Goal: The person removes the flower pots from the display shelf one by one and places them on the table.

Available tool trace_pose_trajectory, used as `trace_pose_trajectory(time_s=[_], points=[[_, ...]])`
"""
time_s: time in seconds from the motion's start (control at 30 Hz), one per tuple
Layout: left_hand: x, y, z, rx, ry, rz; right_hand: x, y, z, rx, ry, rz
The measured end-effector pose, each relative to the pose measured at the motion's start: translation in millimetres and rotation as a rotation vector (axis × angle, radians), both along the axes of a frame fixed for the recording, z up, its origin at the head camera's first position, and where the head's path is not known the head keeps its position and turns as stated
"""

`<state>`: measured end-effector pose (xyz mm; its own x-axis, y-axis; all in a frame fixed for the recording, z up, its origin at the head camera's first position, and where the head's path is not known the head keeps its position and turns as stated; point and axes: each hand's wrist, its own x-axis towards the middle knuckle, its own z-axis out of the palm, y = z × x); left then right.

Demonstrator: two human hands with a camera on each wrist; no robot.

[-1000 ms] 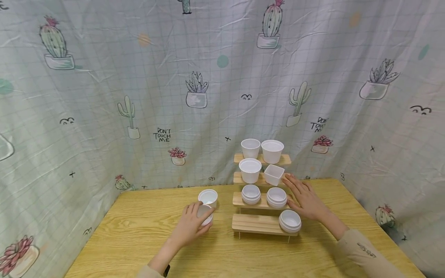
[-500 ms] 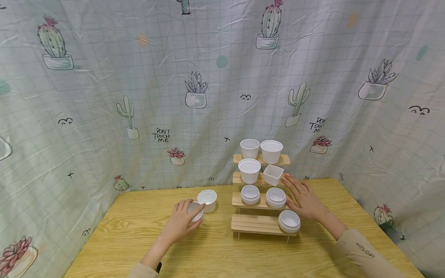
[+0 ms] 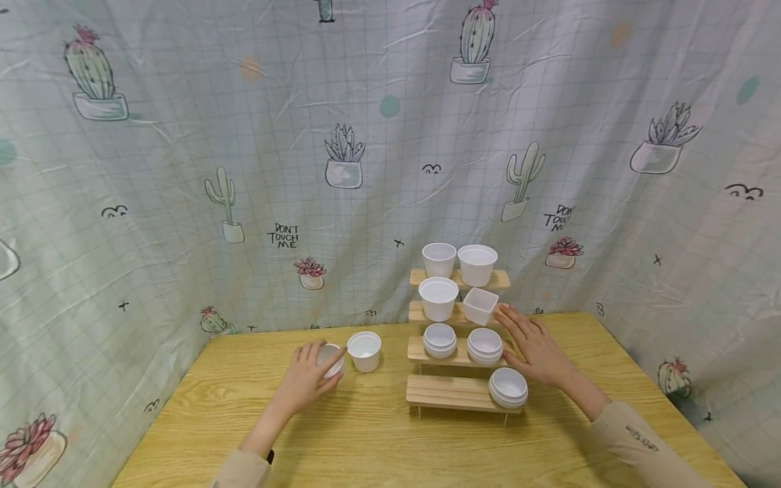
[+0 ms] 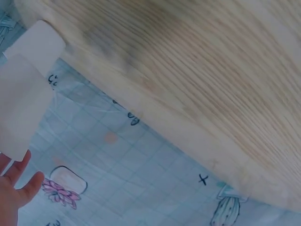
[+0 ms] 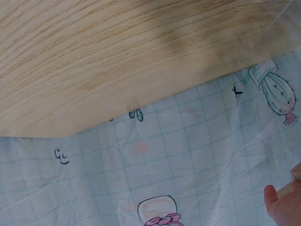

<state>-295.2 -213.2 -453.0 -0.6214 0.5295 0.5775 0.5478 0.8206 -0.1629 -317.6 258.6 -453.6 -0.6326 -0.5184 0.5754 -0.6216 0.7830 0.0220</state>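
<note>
My left hand (image 3: 303, 381) grips a white plastic cup (image 3: 330, 360) with thumb and fingers around its side, at the table's left part. Just right of it a second white cup (image 3: 364, 352) stands upright on the table. In the left wrist view, the held cup (image 4: 21, 106) partly covers the other cup (image 4: 40, 42). My right hand (image 3: 538, 350) lies along the right side of a tiered wooden stand (image 3: 448, 394), its extended fingers touching the ends of the boards. A corner of wood (image 5: 296, 172) shows by the right fingers in the right wrist view.
White cups stand on the stand's upper tiers, with a square cup (image 3: 481, 306) among them. Low round white tubs (image 3: 439, 341) occupy the lower tiers; a single tub (image 3: 508, 388) sits at the bottom tier's right end. A cactus-print curtain (image 3: 366, 224) borders the wooden table (image 3: 366, 447).
My left hand has carried the gripped cup left and slightly back, from in front of the standing cup to beside it. The right hand has stayed at the stand.
</note>
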Motion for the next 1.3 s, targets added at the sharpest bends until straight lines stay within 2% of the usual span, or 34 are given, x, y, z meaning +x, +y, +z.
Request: trace_pose_trajectory(time_s=[0.23,0.47,0.67,0.93,1.1,1.3], points=[[-13.2,-10.3,3.1,0.038,0.005,0.005,1.0,0,1.3,0.002,0.001,-0.006],[-27.9,-19.3,2.0,0.007,0.024,0.043,2.8,-1,3.1,-0.003,0.009,0.002],[-36.5,-19.3,-0.3,0.033,-0.018,0.072,2.3,-1,2.9,0.0,0.0,-0.011],[-48.2,-19.3,-9.9,0.03,-0.124,0.141,3.2,-2,3.8,-0.001,-0.003,-0.01],[-52.3,-18.9,-14.6,0.04,-0.159,0.144,4.0,-3,4.7,-0.005,-0.001,-0.012],[-56.5,-18.0,-20.8,0.048,-0.157,0.132,2.8,-2,4.0,-0.009,-0.002,-0.009]])
